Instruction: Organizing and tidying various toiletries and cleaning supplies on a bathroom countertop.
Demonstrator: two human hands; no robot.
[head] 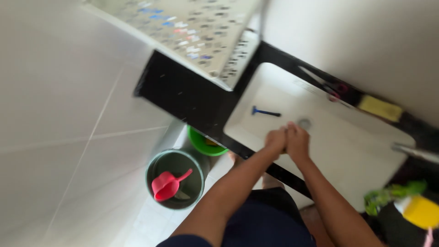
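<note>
My left hand (275, 140) and my right hand (297, 141) are pressed together over the white sink basin (352, 137), fingers curled against each other. Nothing shows between them. A blue razor (264, 111) lies in the basin just beyond my hands. The round drain (304, 123) sits right behind my fingertips. The picture is tilted and somewhat blurred.
A metal tap (415, 153) juts in from the right. A yellow sponge (380, 108) rests on the black counter (192, 98). Below stand a dark green bucket (175, 178) holding a red scoop (167, 184), and a light green tub (206, 142). A yellow-capped bottle (420, 211) is at the right.
</note>
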